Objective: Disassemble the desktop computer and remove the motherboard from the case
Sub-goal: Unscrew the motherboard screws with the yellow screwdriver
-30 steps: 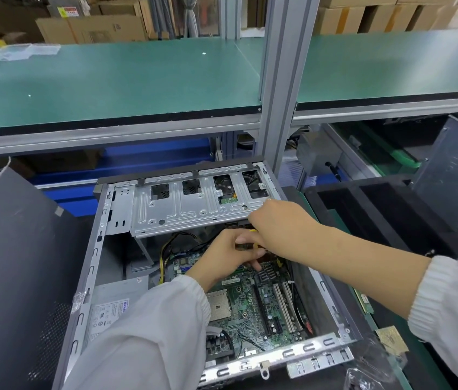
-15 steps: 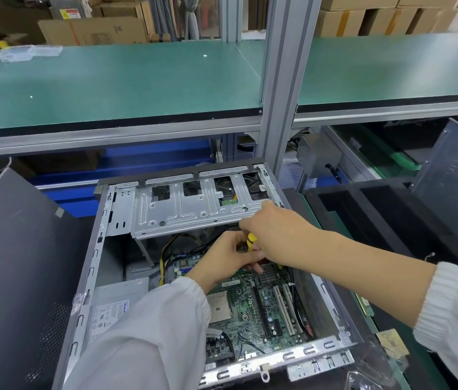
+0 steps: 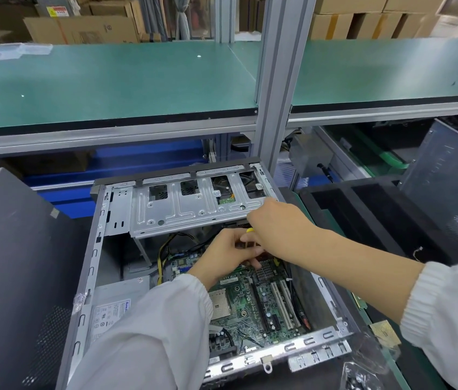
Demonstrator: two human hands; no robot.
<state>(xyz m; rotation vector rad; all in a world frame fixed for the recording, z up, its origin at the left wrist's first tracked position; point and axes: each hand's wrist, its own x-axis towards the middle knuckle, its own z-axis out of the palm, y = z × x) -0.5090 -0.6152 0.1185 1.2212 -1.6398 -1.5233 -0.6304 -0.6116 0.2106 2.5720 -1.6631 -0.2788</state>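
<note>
The open desktop case lies flat in front of me, with the green motherboard on its floor. A silver drive cage spans the far end. My right hand reaches in from the right and grips a screwdriver with a yellow handle just below the cage's edge. My left hand is beside it over the board's far part, its fingers curled round the tool's dark lower part. The tip and what it touches are hidden by the hands.
A grey power supply fills the case's near left corner. A dark side panel leans at the left. A black foam tray and another panel stand to the right. A clear plastic bag lies by the case's near right corner.
Both hands stay at the same spot under the drive cage. Only the fingers and the yellow handle shift slightly.
</note>
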